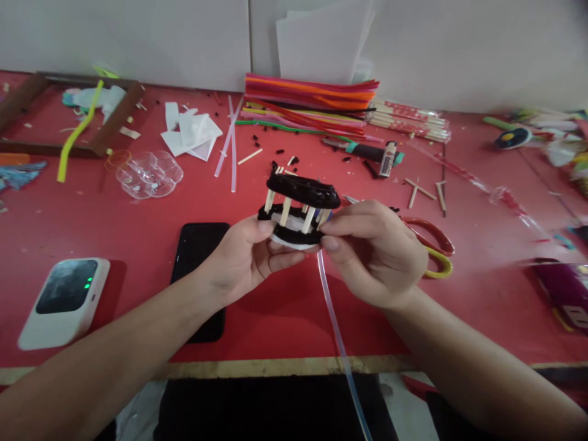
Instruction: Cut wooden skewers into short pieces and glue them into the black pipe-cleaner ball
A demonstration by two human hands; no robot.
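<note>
The model [303, 191] was held above the table [275, 324]; at its eight o'clock the left hand [243, 248] clamped thumb and fingers on it, and at four the right hand [379, 254] pinched its edge. A strip [339, 334] hung toward five; scissors [436, 252] lay at three.

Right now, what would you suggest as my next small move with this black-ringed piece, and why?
Probably a gentle press with the right hand on the lower black ring: its thumb and finger pinch that right edge, the left hand supports the opposite side, and wooden sticks span up to the upper black ring.
</note>
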